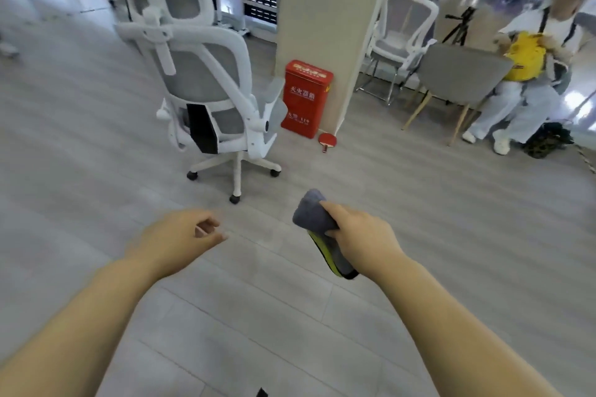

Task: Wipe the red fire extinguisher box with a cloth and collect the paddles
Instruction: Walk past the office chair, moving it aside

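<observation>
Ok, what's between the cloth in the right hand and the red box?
Head view: only bare floor between the cloth and the fire extinguisher box. The office chair's base sits left of that stretch, the red paddle right.

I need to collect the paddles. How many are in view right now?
1: a red paddle lies on the floor just right of the red box, by the pillar's foot. Others may be hidden.

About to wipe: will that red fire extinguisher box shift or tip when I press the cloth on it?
Probably not backward: the red box seems backed by the pillar. It is tall and narrow, so a sideways push near the top might rock it. Its smooth-looking faces may be slippery.
</observation>
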